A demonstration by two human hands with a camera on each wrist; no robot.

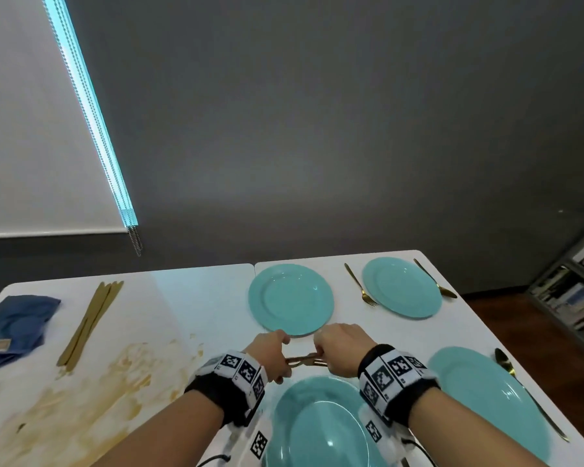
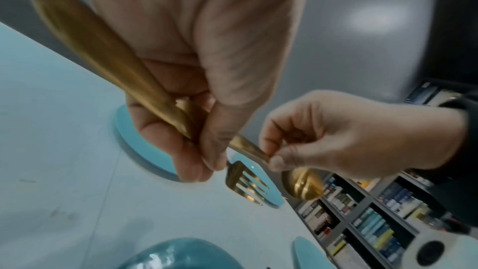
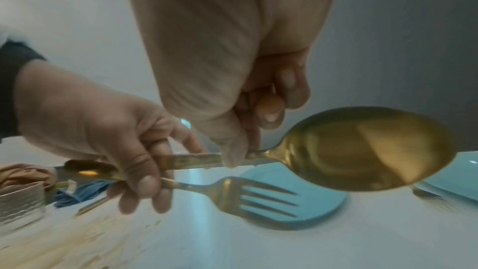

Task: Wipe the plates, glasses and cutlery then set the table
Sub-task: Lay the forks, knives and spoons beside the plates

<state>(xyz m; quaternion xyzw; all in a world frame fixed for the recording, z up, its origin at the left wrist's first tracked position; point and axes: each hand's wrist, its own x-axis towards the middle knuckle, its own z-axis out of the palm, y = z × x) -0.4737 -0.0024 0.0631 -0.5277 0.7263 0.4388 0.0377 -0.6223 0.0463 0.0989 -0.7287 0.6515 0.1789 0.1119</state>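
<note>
Holding gold cutlery between both hands, you're working above the near edge of the worktop (image 1: 216,298) in the head view: your left hand (image 1: 270,348) and right hand (image 1: 338,345) meet just beyond the nearest teal plate (image 1: 317,429). A second plate (image 1: 290,299) sits ahead of your knuckles, a third (image 1: 402,288) toward the far right corner with a fork and a spoon either side, and a fourth (image 1: 486,399) by the right edge. Over at the left edge, a blue cloth (image 1: 17,321), loose gold cutlery (image 1: 88,323) beside it, yellowish smears nearby.

Left wrist view now: your left grip is wrapped round the handles, the fork (image 2: 244,181) poking out below the fingers, tines free. Your right fingers pinch the spoon (image 2: 302,185) at its neck.

Right wrist view: that right grip is tight on the spoon's neck, bowl close and large, fork just beneath it, both above the worktop.
</note>
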